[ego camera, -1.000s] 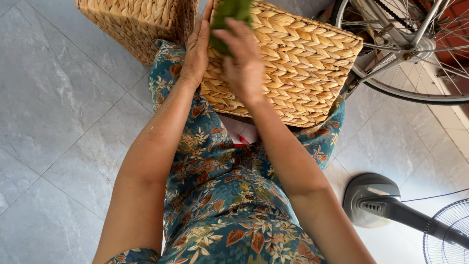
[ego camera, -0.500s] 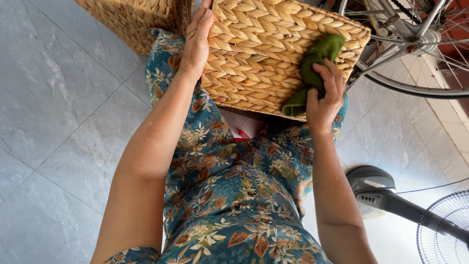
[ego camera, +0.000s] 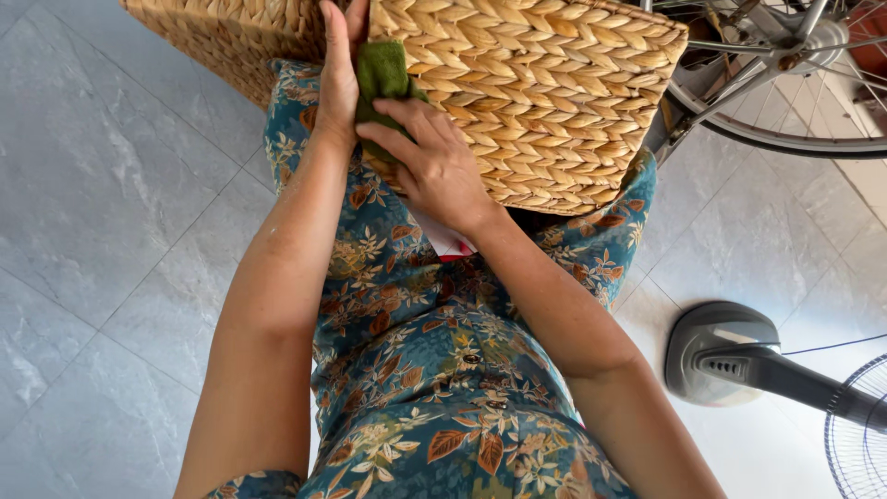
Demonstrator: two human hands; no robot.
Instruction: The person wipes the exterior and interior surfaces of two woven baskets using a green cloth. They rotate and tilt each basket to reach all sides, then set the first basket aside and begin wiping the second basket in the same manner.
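Green cloth (ego camera: 381,76) on woven basket (ego camera: 536,102), between both hands.

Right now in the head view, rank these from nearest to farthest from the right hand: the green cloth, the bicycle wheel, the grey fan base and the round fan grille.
1. Green cloth: under the right hand, pressed on the woven straw basket.
2. Spoked bicycle wheel: upper right, behind the basket.
3. Grey fan base: on the floor, lower right.
4. Round fan grille: at the far right edge.
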